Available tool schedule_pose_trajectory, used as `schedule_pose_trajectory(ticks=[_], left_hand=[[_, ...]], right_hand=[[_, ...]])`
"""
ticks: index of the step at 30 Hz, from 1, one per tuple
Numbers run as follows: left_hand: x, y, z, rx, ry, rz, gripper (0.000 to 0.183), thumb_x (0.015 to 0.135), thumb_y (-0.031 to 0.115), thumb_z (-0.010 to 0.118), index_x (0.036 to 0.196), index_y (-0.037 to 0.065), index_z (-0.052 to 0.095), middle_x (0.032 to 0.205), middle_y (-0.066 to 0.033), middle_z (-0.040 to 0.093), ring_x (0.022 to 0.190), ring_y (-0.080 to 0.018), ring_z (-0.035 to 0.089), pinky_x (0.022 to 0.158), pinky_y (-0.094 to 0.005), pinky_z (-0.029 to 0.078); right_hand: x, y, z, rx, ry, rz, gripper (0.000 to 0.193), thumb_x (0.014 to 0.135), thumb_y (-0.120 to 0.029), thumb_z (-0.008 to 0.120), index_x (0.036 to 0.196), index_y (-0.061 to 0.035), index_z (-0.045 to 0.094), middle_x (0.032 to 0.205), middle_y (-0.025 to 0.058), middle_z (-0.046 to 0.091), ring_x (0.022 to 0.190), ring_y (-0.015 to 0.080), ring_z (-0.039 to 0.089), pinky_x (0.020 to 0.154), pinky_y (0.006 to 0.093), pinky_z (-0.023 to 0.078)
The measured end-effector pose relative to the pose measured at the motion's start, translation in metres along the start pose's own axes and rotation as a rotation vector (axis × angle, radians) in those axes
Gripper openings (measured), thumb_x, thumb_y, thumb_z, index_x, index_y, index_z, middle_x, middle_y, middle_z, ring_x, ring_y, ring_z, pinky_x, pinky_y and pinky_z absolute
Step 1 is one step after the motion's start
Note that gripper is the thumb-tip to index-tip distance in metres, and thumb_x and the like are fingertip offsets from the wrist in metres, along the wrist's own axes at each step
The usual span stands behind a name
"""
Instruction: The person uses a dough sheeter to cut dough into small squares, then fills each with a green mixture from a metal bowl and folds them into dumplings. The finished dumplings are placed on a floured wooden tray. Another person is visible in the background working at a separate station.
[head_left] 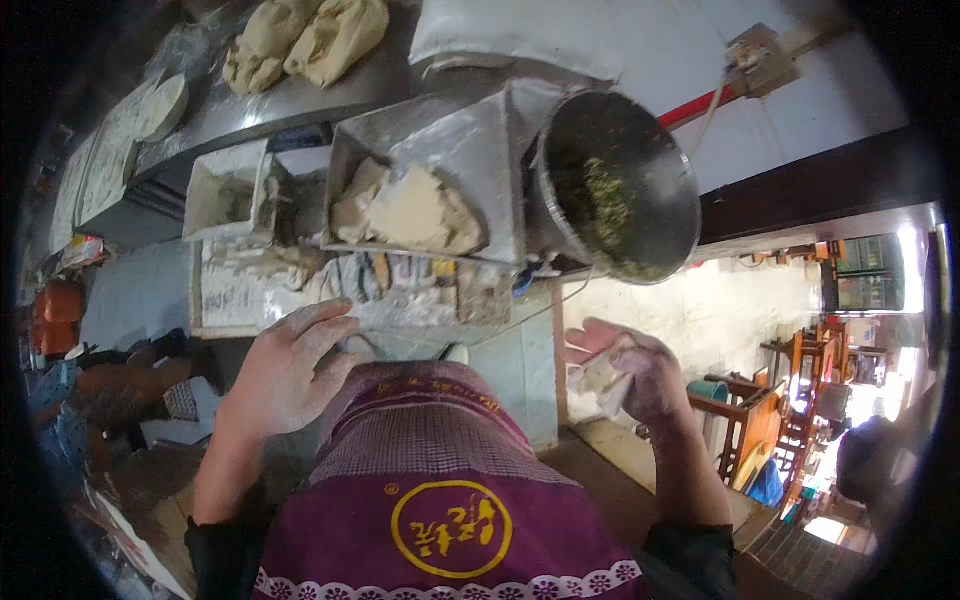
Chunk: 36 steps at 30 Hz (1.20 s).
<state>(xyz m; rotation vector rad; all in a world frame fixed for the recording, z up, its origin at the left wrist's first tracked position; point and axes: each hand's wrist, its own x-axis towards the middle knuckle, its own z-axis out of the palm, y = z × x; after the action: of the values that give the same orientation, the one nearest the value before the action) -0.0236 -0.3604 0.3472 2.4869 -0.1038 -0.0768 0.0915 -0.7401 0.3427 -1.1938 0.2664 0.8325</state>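
My left hand (298,370), dusted with flour, hangs left of the purple apron (445,440) I wear. Its fingers are apart, and nothing is in it. My right hand (648,372) is closed around a crumpled whitish piece (604,380); whether that is cloth, paper or dough I cannot tell. Ahead of me, a square metal bin (490,140) holds pale flour heaped in lumps (425,212). To its right stands a round metal pot (690,190) with chopped greens (603,200) inside. Both hands are apart from these containers.
Pale dough lumps (335,40) lie on the steel counter (230,105) at far left. A smaller tub (222,190) sits left of the bin, above a floury shelf (230,300) with assorted items. A white sack (510,40) is behind. Wooden furniture (765,425) stands at right.
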Motion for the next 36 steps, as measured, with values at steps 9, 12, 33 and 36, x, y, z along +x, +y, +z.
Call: schedule_pose_trajectory(ticks=[9,12,33,36], left_hand=[[-0.044,-0.087,-0.022,-0.017,0.015,-0.06,0.033,0.084,0.015,0.067,0.115,0.003,0.062,0.121,-0.0183,0.062,0.096,-0.0373,0.065,0.083,-0.0415,0.054],[-0.072,-0.13,-0.017,-0.058,-0.036,-0.205,0.034,0.087,0.015,0.064,0.117,0.0,0.061,0.124,-0.0181,0.06,0.105,-0.0378,0.062,0.088,-0.0426,0.052],[-0.04,-0.341,0.144,0.29,-0.094,-0.57,0.045,0.088,0.011,0.052,0.132,0.005,0.046,0.129,-0.0192,0.054,0.114,-0.0343,0.056,0.094,-0.0414,0.049],[-0.05,-0.336,0.138,0.223,-0.101,-0.612,0.036,0.083,0.018,0.061,0.116,0.003,0.057,0.121,-0.0197,0.059,0.11,-0.036,0.057,0.09,-0.0426,0.05]], right_hand=[[0.084,-0.001,0.145,-0.129,-0.329,-0.286,0.061,0.08,-0.003,0.049,0.138,0.0104,0.039,0.136,0.0247,0.051,0.127,0.0332,0.051,0.109,0.0422,0.038],[0.128,0.001,0.207,-1.045,-0.062,-0.659,0.055,0.085,-0.001,0.048,0.139,0.0058,0.041,0.138,0.0225,0.051,0.13,0.0315,0.049,0.11,0.0388,0.037],[0.159,0.049,0.245,-1.663,0.023,-0.483,0.028,0.092,-0.011,0.055,0.117,0.0003,0.062,0.114,0.0203,0.066,0.103,0.0364,0.064,0.092,0.0411,0.049],[0.143,0.05,0.233,-1.569,0.111,-0.486,0.024,0.091,-0.011,0.057,0.111,0.0005,0.065,0.111,0.0192,0.068,0.103,0.031,0.066,0.092,0.0396,0.05]])
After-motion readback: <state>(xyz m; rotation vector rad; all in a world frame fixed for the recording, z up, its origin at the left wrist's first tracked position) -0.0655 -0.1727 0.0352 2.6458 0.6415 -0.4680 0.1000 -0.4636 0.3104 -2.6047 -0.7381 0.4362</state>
